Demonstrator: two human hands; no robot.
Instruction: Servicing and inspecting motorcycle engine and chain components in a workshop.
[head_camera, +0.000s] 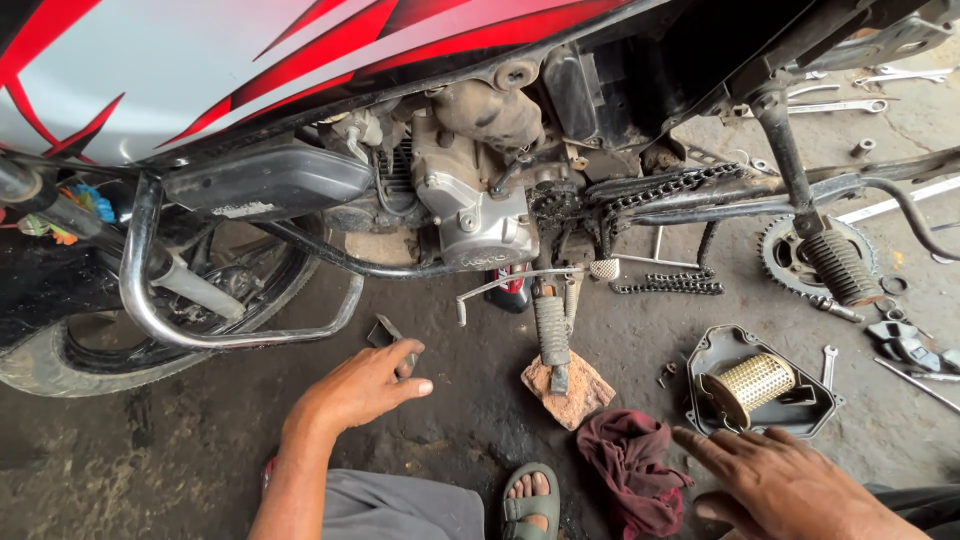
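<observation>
Motorcycle repair on an oil-stained concrete floor: a red-and-silver motorcycle stands over the person, its silver engine casing laid bare and its greasy black drive chain hanging slack off the engine sprocket, with a loose run of chain lying on the ground beneath. The ribbed black footpeg rests on a chunk of reddish brick, apparently set there to prop the machine.

The left hand reaches low toward the engine, its fingers closed around a small dark metal piece that pokes out above the knuckles. The thumb lies flat beside the grip, and most of the piece is hidden inside the hand.

The right hand hovers palm down with fingers spread and holding nothing, its index fingertip just short of a dark grey metal cover turned upside down like a tray. In it lies a brass-coloured mesh cylinder, seemingly parked there to keep it off the dirt. A crumpled maroon rag lies between the hands, a toothed rear sprocket and scattered steel spanners farther off. A green sandalled foot shows at the bottom edge.
</observation>
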